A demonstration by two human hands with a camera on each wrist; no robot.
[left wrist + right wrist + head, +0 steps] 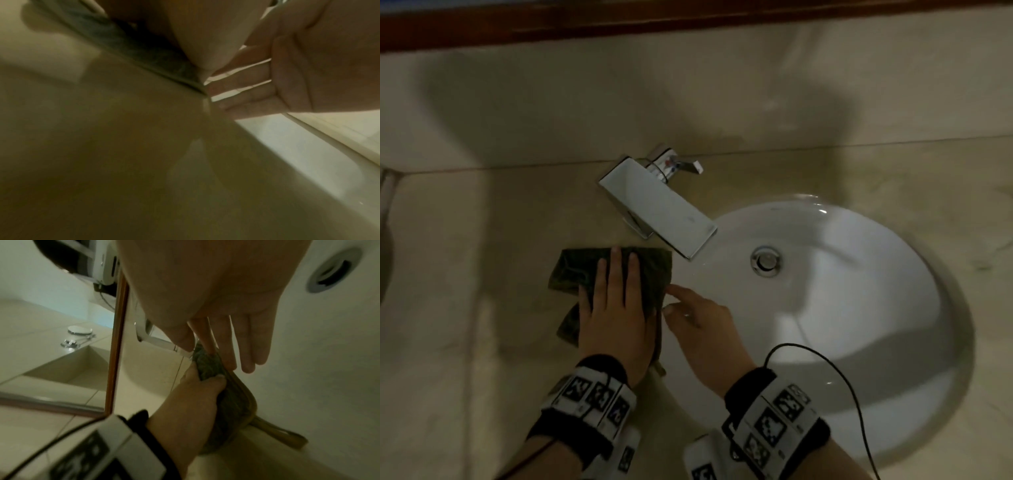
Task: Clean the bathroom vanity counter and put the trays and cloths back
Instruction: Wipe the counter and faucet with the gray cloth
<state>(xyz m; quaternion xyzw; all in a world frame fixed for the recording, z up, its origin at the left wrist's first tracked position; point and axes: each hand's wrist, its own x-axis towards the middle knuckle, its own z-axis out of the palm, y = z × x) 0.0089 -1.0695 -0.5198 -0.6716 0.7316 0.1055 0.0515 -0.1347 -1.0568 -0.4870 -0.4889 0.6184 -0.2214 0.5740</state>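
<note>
A dark green cloth [571, 270] lies on the beige vanity counter [482, 274], just left of the white sink [859, 308]. My left hand [616, 291] presses flat on it with straight fingers; the right wrist view shows that hand's thumb [216, 381] against the cloth's [207, 365] bunched edge. My right hand [688, 308] sits beside it at the sink rim, fingers loose and holding nothing, index tip touching the cloth's right edge. The left wrist view shows the cloth's [127, 40] hem under my palm and the right hand's fingers [246, 78] close by.
A chrome faucet [657, 209] with a flat spout reaches over the basin just beyond the cloth. The drain [766, 260] sits in the middle of the bowl. A brown mirror frame [688, 20] runs along the back wall. Bare counter lies left of and behind the cloth.
</note>
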